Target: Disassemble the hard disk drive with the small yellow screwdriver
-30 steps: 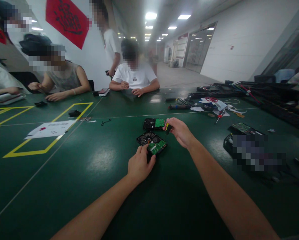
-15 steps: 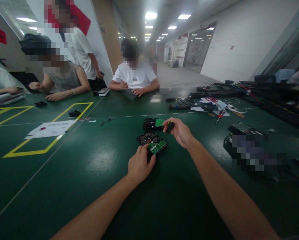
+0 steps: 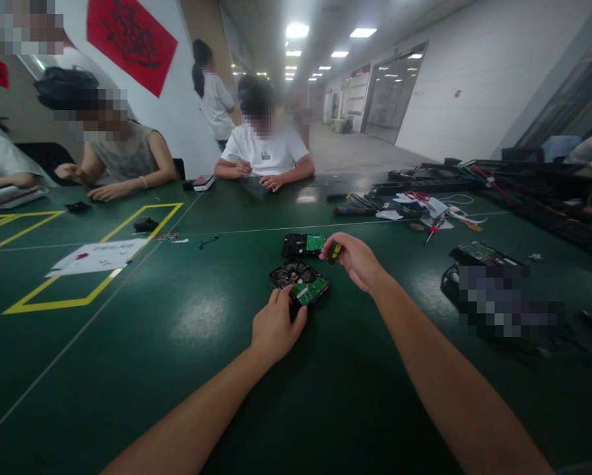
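Note:
A black hard drive [image 3: 298, 281] with a green circuit board lies upside down on the green table [image 3: 177, 369] in front of me. My left hand [image 3: 276, 326] grips its near edge, fingers curled on it. My right hand [image 3: 355, 259] hovers just right of and above the drive, closed on a small screwdriver [image 3: 334, 251] with a yellow and black handle. A second black drive [image 3: 303, 245] with a green board lies just behind the first.
Several other people sit or stand at the far side of the table. Tools, cables and papers [image 3: 414, 208] lie at the back right, more boards [image 3: 478, 252] at the right. A white sheet [image 3: 95, 256] lies inside yellow floor-tape markings [image 3: 53, 302] at the left.
My right hand has turned the screwdriver slightly in its fingers while staying in place. My left hand has not moved. A standing person in the background has walked away along the wall.

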{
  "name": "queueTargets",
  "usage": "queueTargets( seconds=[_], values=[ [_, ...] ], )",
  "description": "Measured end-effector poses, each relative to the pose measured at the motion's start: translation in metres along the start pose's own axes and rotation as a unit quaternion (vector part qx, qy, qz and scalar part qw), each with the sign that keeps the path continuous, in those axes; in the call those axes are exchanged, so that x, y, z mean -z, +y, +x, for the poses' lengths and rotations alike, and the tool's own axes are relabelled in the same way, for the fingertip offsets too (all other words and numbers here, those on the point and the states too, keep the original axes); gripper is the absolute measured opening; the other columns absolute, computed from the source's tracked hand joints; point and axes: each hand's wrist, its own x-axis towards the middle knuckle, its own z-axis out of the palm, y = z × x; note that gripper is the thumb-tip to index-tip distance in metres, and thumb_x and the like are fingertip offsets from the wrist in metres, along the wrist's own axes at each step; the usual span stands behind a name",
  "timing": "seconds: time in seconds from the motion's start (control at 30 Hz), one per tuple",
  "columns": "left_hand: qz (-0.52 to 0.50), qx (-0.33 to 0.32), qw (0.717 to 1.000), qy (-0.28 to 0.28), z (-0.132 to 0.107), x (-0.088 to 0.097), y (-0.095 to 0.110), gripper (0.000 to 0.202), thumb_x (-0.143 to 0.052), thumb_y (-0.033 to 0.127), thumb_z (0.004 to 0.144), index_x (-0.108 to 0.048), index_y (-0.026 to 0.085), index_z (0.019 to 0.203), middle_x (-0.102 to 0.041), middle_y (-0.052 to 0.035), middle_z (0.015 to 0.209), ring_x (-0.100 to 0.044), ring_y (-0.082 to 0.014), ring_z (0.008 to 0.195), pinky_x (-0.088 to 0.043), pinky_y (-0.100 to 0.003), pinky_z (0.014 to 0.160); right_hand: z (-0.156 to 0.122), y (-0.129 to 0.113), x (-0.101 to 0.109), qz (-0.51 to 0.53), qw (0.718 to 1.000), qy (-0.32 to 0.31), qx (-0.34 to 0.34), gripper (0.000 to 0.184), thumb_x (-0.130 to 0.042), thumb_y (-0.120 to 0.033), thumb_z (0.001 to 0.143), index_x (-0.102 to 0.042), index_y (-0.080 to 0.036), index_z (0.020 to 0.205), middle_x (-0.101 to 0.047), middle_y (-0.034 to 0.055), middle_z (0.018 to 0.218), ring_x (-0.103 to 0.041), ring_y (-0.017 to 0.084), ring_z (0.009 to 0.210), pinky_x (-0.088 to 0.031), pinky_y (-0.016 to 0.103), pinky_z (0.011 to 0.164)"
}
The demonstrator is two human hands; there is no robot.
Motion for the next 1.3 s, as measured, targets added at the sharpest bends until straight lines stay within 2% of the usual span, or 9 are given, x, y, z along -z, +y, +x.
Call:
queueTargets(
  seconds=[0.13,0.23,0.37,0.63,0.73,0.9,1.13,1.3],
  values=[
    [0.000,0.002,1.000,-0.003,-0.0003,0.0010,0.0014,0.055,-0.056,0.045,0.100,-0.045,0.023,0.149,-0.063,-0.0095,0.128,-0.068,-0.0233,0.106,-0.052,-0.032,0.080,-0.0008,-0.0019,-0.0022,-0.001,1.000,0.012,-0.013,0.035,-0.066,-0.056,0.089,-0.072,-0.022,0.082,-0.068,0.0038,0.078,-0.065,0.021,0.076,-0.050,0.037,0.079],
    [0.002,0.009,1.000,-0.008,-0.0001,0.0013,0.0019,0.055,-0.056,0.045,0.100,-0.045,0.023,0.149,-0.063,-0.0098,0.128,-0.069,-0.0233,0.105,-0.052,-0.031,0.078,-0.0015,-0.0038,-0.0021,0.006,0.999,0.024,-0.023,0.039,-0.061,-0.059,0.091,-0.073,-0.022,0.086,-0.068,0.0043,0.079,-0.065,0.021,0.077,-0.049,0.036,0.078],
    [0.002,0.005,1.000,-0.004,0.0002,-0.0001,0.0009,0.055,-0.056,0.045,0.100,-0.045,0.023,0.149,-0.063,-0.0093,0.128,-0.068,-0.0233,0.105,-0.052,-0.031,0.077,-0.0027,-0.0058,-0.0023,0.021,0.999,0.026,-0.031,0.035,-0.059,-0.052,0.091,-0.075,-0.021,0.085,-0.068,0.0052,0.081,-0.064,0.021,0.081,-0.050,0.036,0.080],
    [-0.002,-0.004,1.000,0.002,-0.0003,0.0000,0.0006,0.055,-0.054,0.046,0.100,-0.044,0.022,0.149,-0.062,-0.0098,0.128,-0.068,-0.0235,0.105,-0.051,-0.032,0.078,0.0005,0.0005,-0.0022,-0.009,0.998,0.055,-0.013,0.030,-0.078,-0.050,0.082,-0.069,-0.021,0.085,-0.069,0.0026,0.086,-0.065,0.019,0.079,-0.049,0.036,0.080],
    [-0.002,-0.005,1.000,0.001,0.0001,0.0001,0.0003,0.055,-0.054,0.046,0.100,-0.044,0.022,0.149,-0.062,-0.0099,0.129,-0.068,-0.0233,0.105,-0.051,-0.032,0.078,0.0003,-0.0002,-0.0009,-0.005,0.999,0.052,-0.001,0.026,-0.074,-0.046,0.084,-0.067,-0.022,0.083,-0.071,0.0030,0.082,-0.067,0.020,0.078,-0.050,0.038,0.081],
    [-0.003,-0.004,1.000,0.002,0.0003,-0.0020,-0.0014,0.056,-0.056,0.045,0.100,-0.044,0.022,0.149,-0.062,-0.0098,0.128,-0.068,-0.0230,0.105,-0.052,-0.031,0.079,-0.0027,-0.0053,-0.0023,-0.015,1.000,0.009,0.004,0.021,-0.065,-0.043,0.090,-0.071,-0.023,0.090,-0.070,0.0024,0.078,-0.066,0.020,0.075,-0.049,0.036,0.076],
    [0.002,-0.005,1.000,0.007,0.0002,-0.0046,-0.0026,0.054,-0.056,0.045,0.100,-0.045,0.023,0.148,-0.062,-0.0096,0.130,-0.068,-0.0237,0.107,-0.051,-0.032,0.080,-0.0030,-0.0045,-0.0069,0.002,0.999,0.042,0.001,0.023,-0.078,-0.043,0.082,-0.068,-0.022,0.081,-0.068,0.0000,0.080,-0.065,0.017,0.077,-0.048,0.033,0.077],
    [0.001,-0.009,1.000,0.007,0.0011,-0.0063,-0.0046,0.055,-0.057,0.045,0.100,-0.045,0.023,0.149,-0.062,-0.0092,0.128,-0.068,-0.0235,0.106,-0.050,-0.032,0.079,0.0007,0.0019,-0.0042,0.006,0.999,0.048,0.013,0.025,-0.065,-0.044,0.089,-0.067,-0.022,0.077,-0.070,0.0031,0.074,-0.068,0.021,0.075,-0.049,0.036,0.079]
  ],
)
